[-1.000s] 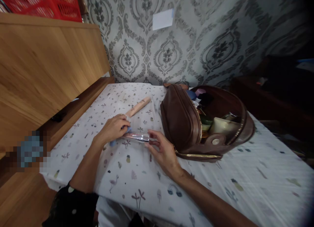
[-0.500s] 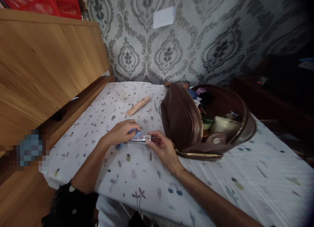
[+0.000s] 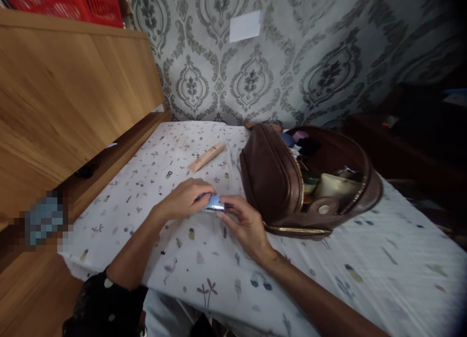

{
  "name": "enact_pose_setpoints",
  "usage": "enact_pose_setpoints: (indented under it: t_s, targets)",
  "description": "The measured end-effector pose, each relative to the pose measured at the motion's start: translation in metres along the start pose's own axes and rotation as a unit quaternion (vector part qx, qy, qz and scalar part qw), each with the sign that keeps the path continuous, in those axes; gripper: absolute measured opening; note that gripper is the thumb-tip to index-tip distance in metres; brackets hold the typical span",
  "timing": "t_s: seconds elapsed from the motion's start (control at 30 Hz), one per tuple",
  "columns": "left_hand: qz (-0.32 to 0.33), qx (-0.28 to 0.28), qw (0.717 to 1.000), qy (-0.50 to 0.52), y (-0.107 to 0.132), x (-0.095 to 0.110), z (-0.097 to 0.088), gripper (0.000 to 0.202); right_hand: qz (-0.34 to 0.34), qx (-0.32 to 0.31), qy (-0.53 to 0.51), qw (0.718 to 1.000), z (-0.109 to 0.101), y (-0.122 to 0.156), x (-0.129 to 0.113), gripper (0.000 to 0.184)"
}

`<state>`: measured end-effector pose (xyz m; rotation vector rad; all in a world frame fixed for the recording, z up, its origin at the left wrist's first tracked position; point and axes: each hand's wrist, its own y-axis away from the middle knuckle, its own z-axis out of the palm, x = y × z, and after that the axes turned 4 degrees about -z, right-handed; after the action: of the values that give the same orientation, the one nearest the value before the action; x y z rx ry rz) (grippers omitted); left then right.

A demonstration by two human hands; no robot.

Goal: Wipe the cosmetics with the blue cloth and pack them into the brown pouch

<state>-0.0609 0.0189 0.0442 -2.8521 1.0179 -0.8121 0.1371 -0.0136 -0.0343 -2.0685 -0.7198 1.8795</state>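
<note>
In the head view, the left hand [image 3: 188, 199] presses a blue cloth [image 3: 212, 201] around a silver tube [image 3: 219, 207], well in from the table's [image 3: 219, 283] near edge; the right hand [image 3: 243, 222] pinches its end. A loose pinch could let it slip. Counted: two hands, one cloth, one silver tube, one peach tube [image 3: 206, 156], one brown bag [image 3: 268, 176].

Single head-worn view, forward and down onto the table [image 3: 206, 244] from close above
</note>
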Motion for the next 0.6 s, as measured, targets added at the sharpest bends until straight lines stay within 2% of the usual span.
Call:
enact_pose_setpoints:
  t_s: [0.17,0.23,0.3,0.37,0.43,0.5,0.53,0.6]
  targets:
    - [-0.107,-0.070,0.991,0.043,0.009,-0.024,-0.019,0.024,-0.058,-0.035,0.060,0.996,-0.004,0.000,-0.008,0.020]
    - [-0.138,-0.070,0.988,0.029,0.014,-0.037,-0.026,0.025,-0.063,-0.033,0.072,0.995,-0.006,-0.001,-0.009,0.021]
    - [-0.160,-0.021,0.986,-0.032,0.016,-0.048,-0.028,0.025,-0.052,-0.022,0.064,0.996,-0.006,-0.001,-0.007,0.022]
    - [-0.183,0.066,0.975,-0.108,0.016,-0.053,-0.025,0.022,-0.032,-0.004,0.036,0.999,-0.005,-0.002,-0.004,0.022]
    - [-0.188,0.159,0.958,-0.147,0.013,-0.049,-0.018,0.023,-0.009,0.017,0.012,1.000,-0.005,-0.002,-0.001,0.023]
    - [-0.148,0.221,0.956,-0.125,0.010,-0.038,-0.009,0.026,0.015,0.030,0.010,0.999,-0.004,-0.002,0.000,0.024]
    - [-0.114,0.232,0.961,-0.098,0.008,-0.030,-0.004,0.027,0.026,0.032,0.013,0.999,-0.004,-0.002,0.000,0.024]
    - [-0.036,0.205,0.977,-0.048,0.005,-0.015,0.006,0.025,0.043,0.031,0.016,0.998,-0.004,-0.002,-0.001,0.025]
